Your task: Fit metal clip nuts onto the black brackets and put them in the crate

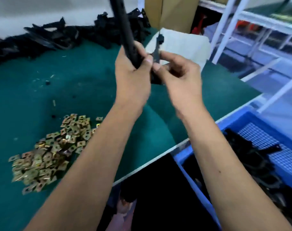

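Both forearms are reaching up from the bottom edge, meeting above the green desk (78, 67). That desk is taking up most of the view and carrying the loose parts. At the right, just beside the desk's edge and lower than it, the blue crate (238, 120) is sitting with a heap of finished black brackets (251, 165) lying on its mesh floor. Along the far edge of the desk a long pile of black brackets (62, 37) is lying in a tangle, with a cardboard box (173, 12) standing behind it and a white rack (241, 22) rising at the far right.

Near the left forearm, the heap of brass-coloured clip nuts (48, 152) is spreading over the desk, a few strays lying apart from it.

Raised above the desk, the left hand (133, 75) is gripping the held bracket (125, 30), fingers curled round its long black bar, which is slanting up out of view and blocking part of the far pile. The right hand (177, 75) is pinching a narrow black arm of the same part between thumb and forefinger, just beside the left thumb. Motion blur is hiding whether a clip nut is sitting under those fingertips.
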The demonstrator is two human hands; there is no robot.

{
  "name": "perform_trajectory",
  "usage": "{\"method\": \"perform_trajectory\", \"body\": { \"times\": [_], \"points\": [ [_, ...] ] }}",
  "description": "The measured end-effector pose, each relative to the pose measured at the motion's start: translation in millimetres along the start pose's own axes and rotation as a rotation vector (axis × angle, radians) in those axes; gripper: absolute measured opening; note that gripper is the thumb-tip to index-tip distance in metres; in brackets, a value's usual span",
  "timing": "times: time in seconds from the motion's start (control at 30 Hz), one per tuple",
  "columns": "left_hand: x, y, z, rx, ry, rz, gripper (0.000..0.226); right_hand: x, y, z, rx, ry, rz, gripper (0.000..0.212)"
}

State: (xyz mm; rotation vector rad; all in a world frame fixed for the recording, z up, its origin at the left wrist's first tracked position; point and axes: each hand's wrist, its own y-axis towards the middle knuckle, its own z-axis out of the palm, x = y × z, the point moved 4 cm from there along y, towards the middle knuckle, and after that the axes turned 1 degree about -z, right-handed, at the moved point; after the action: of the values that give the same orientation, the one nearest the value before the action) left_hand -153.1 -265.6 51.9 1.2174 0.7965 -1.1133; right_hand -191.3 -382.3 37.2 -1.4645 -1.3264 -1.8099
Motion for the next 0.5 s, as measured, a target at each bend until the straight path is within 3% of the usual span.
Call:
{"method": "perform_trajectory", "body": {
  "times": [0.07, 0.17, 0.23, 0.33, 0.4, 0.5],
  "points": [
    [9.1, -21.5, 77.1, 0.184, 0.045, -0.08, 0.039, -8.5, -6.2, -80.3, -0.157, -0.056, 0.026, 0.017],
    [32.1, -63.1, 177.4, 0.48, 0.17, -0.202, 0.033, -25.8, -34.2, -194.5, -0.387, -0.117, 0.136, 0.028],
    [57.2, -102.6, 231.6, 0.614, 0.19, -0.382, 0.034, -42.2, -60.8, -265.3, -0.5, -0.23, 0.243, 0.026],
    [101.8, -163.5, 274.7, 0.644, 0.063, -0.774, 0.042, -78.0, -104.3, -339.9, -0.588, -0.432, 0.478, 0.022],
    [130.3, -209.0, 288.3, 0.679, -0.011, -1.008, 0.027, -103.4, -139.5, -374.1, -0.618, -0.677, 0.664, 0.026],
    [153.4, -257.3, 290.3, 0.73, -0.032, -1.237, 0.029, -125.9, -173.4, -395.0, -0.639, -0.919, 0.804, 0.028]
  ]
}}
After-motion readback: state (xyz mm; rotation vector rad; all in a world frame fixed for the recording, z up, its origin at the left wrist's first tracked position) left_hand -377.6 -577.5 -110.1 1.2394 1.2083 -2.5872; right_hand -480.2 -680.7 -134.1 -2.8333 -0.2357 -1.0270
